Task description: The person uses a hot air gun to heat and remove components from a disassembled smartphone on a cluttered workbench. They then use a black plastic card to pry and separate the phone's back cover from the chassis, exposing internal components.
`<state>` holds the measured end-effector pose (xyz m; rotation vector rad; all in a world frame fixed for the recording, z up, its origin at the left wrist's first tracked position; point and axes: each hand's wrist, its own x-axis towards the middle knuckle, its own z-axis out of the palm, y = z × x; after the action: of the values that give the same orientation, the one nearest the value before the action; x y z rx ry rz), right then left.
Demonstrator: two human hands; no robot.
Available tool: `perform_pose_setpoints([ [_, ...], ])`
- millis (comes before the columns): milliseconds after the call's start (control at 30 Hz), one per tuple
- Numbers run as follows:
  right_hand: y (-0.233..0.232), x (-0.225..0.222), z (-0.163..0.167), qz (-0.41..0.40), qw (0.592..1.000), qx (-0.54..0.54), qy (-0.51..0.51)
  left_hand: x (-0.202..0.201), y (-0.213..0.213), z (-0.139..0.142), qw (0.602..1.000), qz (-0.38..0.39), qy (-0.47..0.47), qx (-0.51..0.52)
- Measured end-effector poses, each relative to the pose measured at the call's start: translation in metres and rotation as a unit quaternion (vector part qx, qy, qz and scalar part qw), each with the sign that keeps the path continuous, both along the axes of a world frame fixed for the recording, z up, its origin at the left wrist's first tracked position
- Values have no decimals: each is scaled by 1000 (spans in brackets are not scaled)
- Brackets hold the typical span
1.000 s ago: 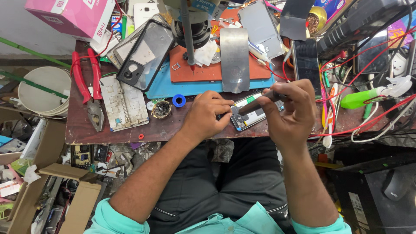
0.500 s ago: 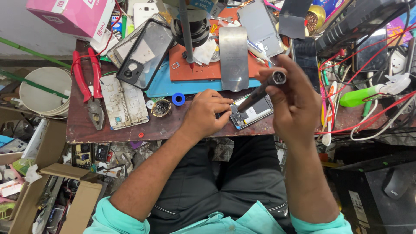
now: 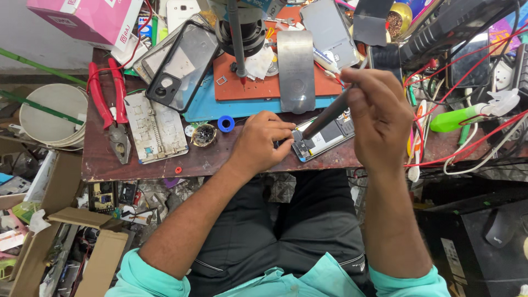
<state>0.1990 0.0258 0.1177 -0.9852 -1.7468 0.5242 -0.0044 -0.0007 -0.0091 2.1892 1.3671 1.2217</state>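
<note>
The left hand (image 3: 263,142) presses its closed fingers on the near end of an opened phone (image 3: 323,138), which lies at the front edge of the brown surface (image 3: 220,162). The right hand (image 3: 379,113) grips a dark screwdriver (image 3: 325,116), its tip set down on the phone's lower end. A blue ring (image 3: 225,123) and red pliers (image 3: 110,110) lie to the left.

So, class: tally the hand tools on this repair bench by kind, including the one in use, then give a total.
Red-handled pliers: 1
Dark screwdriver in the right hand: 1
Total: 2
</note>
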Motion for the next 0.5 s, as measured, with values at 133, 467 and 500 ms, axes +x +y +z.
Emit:
perform_pose_setpoints([
  [133, -2, -2, -4, -28, 999, -26, 25, 1, 0, -1, 1000, 5, 2, 3],
  [467, -3, -4, -1, -26, 1000, -8, -10, 1, 0, -2, 1000, 4, 5, 5],
  [500, -3, -3, -1, -27, 999, -39, 11, 1, 0, -2, 1000, 5, 4, 3],
])
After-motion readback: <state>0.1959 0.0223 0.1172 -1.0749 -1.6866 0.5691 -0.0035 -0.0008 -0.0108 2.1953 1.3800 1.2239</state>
